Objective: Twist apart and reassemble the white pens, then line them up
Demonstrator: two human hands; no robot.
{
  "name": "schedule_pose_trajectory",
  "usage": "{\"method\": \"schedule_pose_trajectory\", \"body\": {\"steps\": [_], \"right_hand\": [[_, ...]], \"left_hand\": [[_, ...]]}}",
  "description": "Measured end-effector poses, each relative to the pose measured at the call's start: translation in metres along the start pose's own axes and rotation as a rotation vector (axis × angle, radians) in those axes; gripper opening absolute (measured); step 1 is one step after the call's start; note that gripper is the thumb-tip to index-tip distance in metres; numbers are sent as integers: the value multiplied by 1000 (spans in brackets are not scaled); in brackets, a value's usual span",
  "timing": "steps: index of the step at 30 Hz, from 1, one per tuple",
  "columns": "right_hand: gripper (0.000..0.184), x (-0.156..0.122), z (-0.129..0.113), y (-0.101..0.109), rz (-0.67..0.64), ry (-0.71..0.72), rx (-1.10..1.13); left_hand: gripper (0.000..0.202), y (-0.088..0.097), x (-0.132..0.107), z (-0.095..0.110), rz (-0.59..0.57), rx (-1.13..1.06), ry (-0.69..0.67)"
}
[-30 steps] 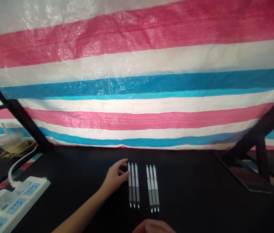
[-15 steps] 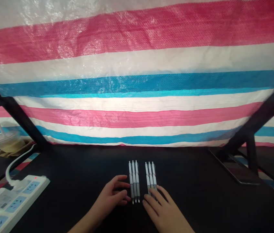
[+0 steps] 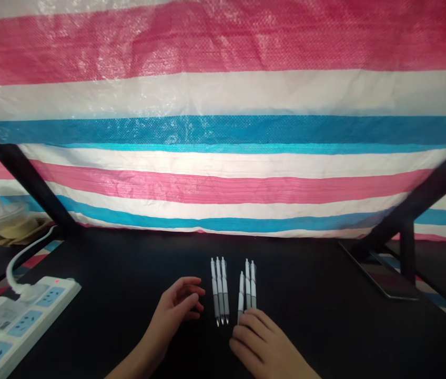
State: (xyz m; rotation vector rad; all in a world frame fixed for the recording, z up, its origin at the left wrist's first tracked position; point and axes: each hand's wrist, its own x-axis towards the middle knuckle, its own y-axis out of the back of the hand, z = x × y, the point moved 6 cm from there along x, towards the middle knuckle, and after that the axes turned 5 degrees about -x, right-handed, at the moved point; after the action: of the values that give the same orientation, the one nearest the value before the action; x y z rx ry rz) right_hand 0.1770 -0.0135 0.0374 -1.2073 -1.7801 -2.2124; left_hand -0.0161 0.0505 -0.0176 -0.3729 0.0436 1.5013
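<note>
Three white-and-grey click pens (image 3: 220, 289) lie side by side on the black table (image 3: 128, 273), tips toward me. Just left of them is my left hand (image 3: 181, 302), fingers loosely curved and apart, holding nothing. To the right lie two more such pens (image 3: 250, 284), close together. Beside these, a single pen (image 3: 241, 295) sits lower, nearer to me. My right hand (image 3: 256, 337) is closed over the lower end of that single pen. Its fingers hide the pen's tip and the lower ends of the neighbouring two.
A white power strip (image 3: 26, 321) with a plugged-in cord lies at the left. A dark flat device (image 3: 388, 276) rests by the right frame leg (image 3: 406, 247). A plastic cup (image 3: 10, 218) stands at far left. Striped sheeting (image 3: 223, 131) hangs behind.
The leftmost pen of the right group has slid toward me, with my right hand on it, apart from the other two. My left hand has drawn slightly left from the left group.
</note>
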Motion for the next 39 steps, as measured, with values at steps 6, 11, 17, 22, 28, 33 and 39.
{"method": "schedule_pose_trajectory", "body": {"steps": [6, 11, 17, 22, 28, 33, 39], "right_hand": [[33, -4, 19, 39, 224, -343, 384], [14, -30, 40, 35, 478, -823, 654], [16, -27, 31, 6, 389, -956, 1053], [30, -26, 11, -17, 331, -979, 1204], [56, -35, -7, -57, -102, -1219, 1731], [63, -47, -15, -72, -553, -1198, 1729], [60, -49, -8, -68, -543, -1211, 1461]], "left_hand": [[29, 4, 1, 3, 32, -37, 20], [25, -7, -1, -1, -73, -67, 121], [26, -21, -6, 3, -222, -170, 85], [25, -17, -8, 11, -185, -240, 12], [18, -14, -9, 14, -179, -285, -9], [22, -15, -9, 14, -200, -219, -22], [22, -18, -9, 8, -237, -277, 13]]}}
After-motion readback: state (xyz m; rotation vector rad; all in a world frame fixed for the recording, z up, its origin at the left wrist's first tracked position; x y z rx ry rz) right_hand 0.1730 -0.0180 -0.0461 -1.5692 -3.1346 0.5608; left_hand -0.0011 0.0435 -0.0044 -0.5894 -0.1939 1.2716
